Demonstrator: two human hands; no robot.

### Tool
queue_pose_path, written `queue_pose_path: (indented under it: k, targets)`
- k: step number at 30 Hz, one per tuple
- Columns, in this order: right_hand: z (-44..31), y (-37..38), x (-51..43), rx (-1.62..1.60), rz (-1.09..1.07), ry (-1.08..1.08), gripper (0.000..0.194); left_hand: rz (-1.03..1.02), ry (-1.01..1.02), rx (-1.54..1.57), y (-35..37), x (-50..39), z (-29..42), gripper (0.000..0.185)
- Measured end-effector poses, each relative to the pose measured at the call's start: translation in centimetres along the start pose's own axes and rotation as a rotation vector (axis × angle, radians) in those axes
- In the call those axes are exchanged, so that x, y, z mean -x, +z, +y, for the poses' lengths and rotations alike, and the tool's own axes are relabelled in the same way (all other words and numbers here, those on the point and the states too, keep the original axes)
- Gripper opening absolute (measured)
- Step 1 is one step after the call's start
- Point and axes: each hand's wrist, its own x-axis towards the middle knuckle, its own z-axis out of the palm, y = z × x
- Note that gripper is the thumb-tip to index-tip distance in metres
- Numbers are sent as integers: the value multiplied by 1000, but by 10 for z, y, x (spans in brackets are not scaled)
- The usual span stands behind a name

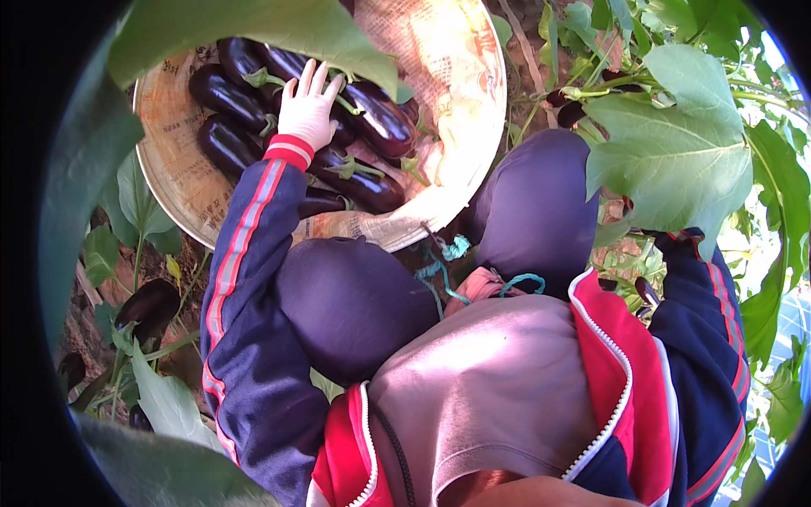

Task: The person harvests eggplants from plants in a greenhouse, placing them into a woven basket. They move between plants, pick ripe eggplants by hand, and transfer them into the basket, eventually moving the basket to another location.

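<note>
My left hand (308, 113), in a pale glove, rests on a heap of glossy dark purple eggplants (383, 120). Its fingers are extended and slightly apart, and it grips nothing that I can see. The eggplants lie in a wide round container (486, 142) lined with printed paper (437, 44). Green calyxes and stems show on several of them. A large leaf (272, 38) covers the container's far left part. On the right, my sleeve (697, 285) runs up to a broad eggplant leaf (678, 152), which hides my right hand.
My bent knees (355, 304) are close against the container's near side. Turquoise cord (453, 250) lies between them. An eggplant (149, 308) hangs on a plant at left; dark fruit (570, 114) shows among stems at upper right. Leaves crowd both sides.
</note>
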Motion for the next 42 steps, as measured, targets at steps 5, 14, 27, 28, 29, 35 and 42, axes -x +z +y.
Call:
queue_pose_path:
  k: [5,14,27,28,29,35,42]
  targets:
    - [-3,52,-13,-28,-25,-7,39,-65,15,-33,3,-5,-2,76]
    - [-62,208,-25,-271,-22,-19,33,-29,83,-27,12,-10,-1,81]
    - [3,339,37,76,29,-102,24,-81,93,-147,6,-8,8,78]
    - [20,329,27,155,124,-142,23,-72,88,-125,5,-6,3,77]
    - [37,337,9,226,263,-194,22,-62,85,-139,-7,-8,4,77]
    - [29,350,-49,361,-16,-2,24,-80,89,-165,-11,-9,-1,77]
    - [6,369,-26,-509,92,884,31,-65,101,-174,-4,-6,-1,79]
